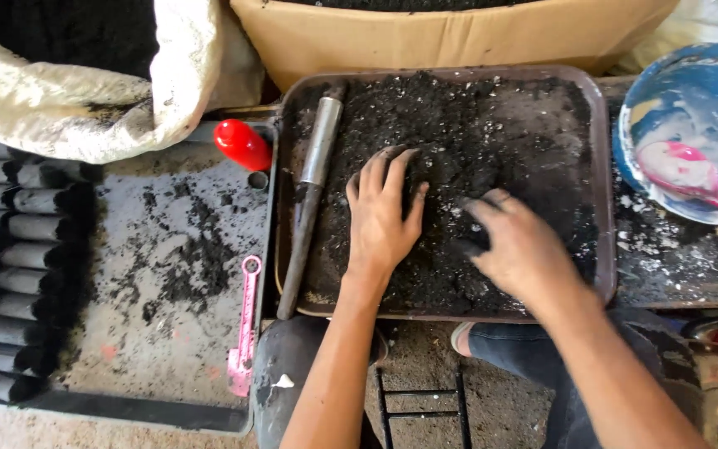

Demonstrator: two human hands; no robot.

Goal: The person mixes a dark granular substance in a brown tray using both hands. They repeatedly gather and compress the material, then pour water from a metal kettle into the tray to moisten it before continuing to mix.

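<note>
So from my feed looking down: both hands are in the brown rectangular plastic tray that's covered with dark crumbly powder, kind of like charcoal dust or soil. The left hand is lying flat on the powder, fingers spread and stretched out, palm down, not gripping anything. The right hand is just beside it, fingers curled down into the powder. Looks like it's pinching or scooping a bit of the black stuff, but I can't tell for sure if there's anything in the grip. Fingertips on both are black with it.

Along the left edge of the same tray there's a long grey metal rod with a dark tapered end, lying lengthwise, close to the left hand but not touching it.

Left of that is a second, flatter grey tray with scattered black crumbs, a pink plastic tool with a ring at its top along its right side, and a red rounded cap-like thing at the top. A row of dark rolled cylinders is stacked at the far left. Up top there's a cardboard box and a dirty white sack. On the right, a blue bowl smeared white, with a pink spoon in it.
</note>
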